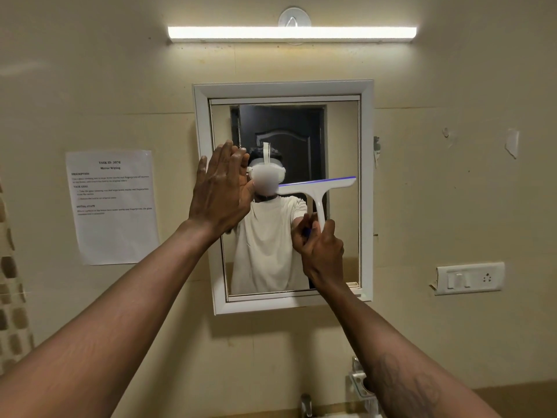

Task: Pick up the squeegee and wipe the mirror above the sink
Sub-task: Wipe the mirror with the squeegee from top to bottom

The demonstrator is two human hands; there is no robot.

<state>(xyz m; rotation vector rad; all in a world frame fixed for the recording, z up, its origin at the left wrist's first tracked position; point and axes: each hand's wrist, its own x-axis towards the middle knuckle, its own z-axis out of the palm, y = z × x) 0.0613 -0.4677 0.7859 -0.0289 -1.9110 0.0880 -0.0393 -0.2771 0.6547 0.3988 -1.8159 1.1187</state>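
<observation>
A white-framed mirror (pixel 366 188) hangs on the beige wall in front of me. My right hand (pixel 322 248) grips the handle of a white squeegee (pixel 316 188) with a blue rubber edge. Its blade lies nearly level against the glass, about halfway up on the right side. My left hand (pixel 220 191) is flat with fingers apart, resting on the mirror's left edge at the frame. The glass reflects a person in a white shirt and both hands.
A printed task sheet (pixel 113 206) is taped to the wall left of the mirror. A switch and socket plate (pixel 470 277) sits to the right. A tube light (pixel 292 33) runs above. A tap (pixel 306 404) and a metal holder (pixel 358 378) stand below.
</observation>
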